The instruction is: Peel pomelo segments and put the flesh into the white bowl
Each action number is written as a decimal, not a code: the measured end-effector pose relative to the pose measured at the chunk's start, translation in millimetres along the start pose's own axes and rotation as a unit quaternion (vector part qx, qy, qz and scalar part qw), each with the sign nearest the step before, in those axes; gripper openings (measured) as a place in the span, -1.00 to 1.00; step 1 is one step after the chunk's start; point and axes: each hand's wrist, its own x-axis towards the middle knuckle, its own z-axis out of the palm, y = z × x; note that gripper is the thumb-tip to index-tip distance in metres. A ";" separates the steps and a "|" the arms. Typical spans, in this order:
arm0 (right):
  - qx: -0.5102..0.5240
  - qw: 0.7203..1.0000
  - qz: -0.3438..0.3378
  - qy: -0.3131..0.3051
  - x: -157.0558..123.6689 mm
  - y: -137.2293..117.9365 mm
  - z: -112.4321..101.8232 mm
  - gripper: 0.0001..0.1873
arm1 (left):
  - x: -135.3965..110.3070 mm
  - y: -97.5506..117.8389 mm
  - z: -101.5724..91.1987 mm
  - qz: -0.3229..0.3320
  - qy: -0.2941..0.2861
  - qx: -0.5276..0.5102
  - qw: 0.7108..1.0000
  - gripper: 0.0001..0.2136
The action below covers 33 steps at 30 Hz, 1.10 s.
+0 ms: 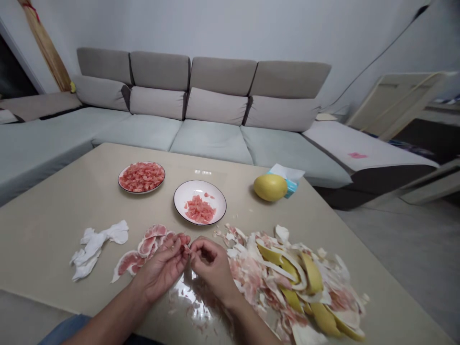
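Observation:
Between my hands is a piece of pink pomelo flesh (183,239). My left hand (166,266) holds it in the fingertips, palm turned up. My right hand (212,263) pinches at its right edge with thumb and forefinger. Just left of my left hand lie several pomelo segments (131,261) with white skin on them. Beyond my hands stands a white plate (183,191) with some peeled pink pulp (200,209). To the right of my right hand spreads a heap of yellow rind, white pith and membranes (287,282).
A fuller plate of pink pulp (142,177) stands at the back left. A whole yellow pomelo (270,187) sits before a blue tissue pack (293,182). Crumpled white tissue (98,247) lies at left. Behind the table (53,225) is a grey sofa (212,136).

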 end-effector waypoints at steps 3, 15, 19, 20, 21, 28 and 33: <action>-0.061 0.996 -0.059 0.013 -1.7 2.1 4.3 -0.92 | -0.4 -0.1 1.2 0.000 -0.005 -0.012 1.000 -0.82; -0.125 0.978 -0.159 0.048 -3.6 7.1 5.4 -0.86 | 0.5 2.1 -2.9 0.042 -0.050 0.059 0.996 -0.82; -0.056 0.993 -0.088 0.062 -0.7 5.9 0.3 -0.90 | -1.5 3.2 -4.5 0.047 -0.059 0.136 0.988 -0.80; -0.039 0.995 -0.076 0.058 -0.1 6.8 -0.4 -0.92 | -1.7 2.8 -4.6 0.048 -0.058 0.146 0.986 -0.83; -0.026 0.996 -0.068 0.053 0.2 7.7 -0.7 -0.93 | -1.6 2.4 -4.5 0.050 -0.056 0.150 0.986 -0.85; -0.013 0.998 -0.061 0.005 -1.2 5.1 2.3 -0.94 | 0.6 4.2 -3.8 0.059 -0.027 0.115 0.991 -0.91; 0.009 0.998 -0.063 -0.010 -1.0 5.6 1.7 -0.95 | 1.5 5.1 -3.8 0.067 -0.011 0.094 0.993 -0.86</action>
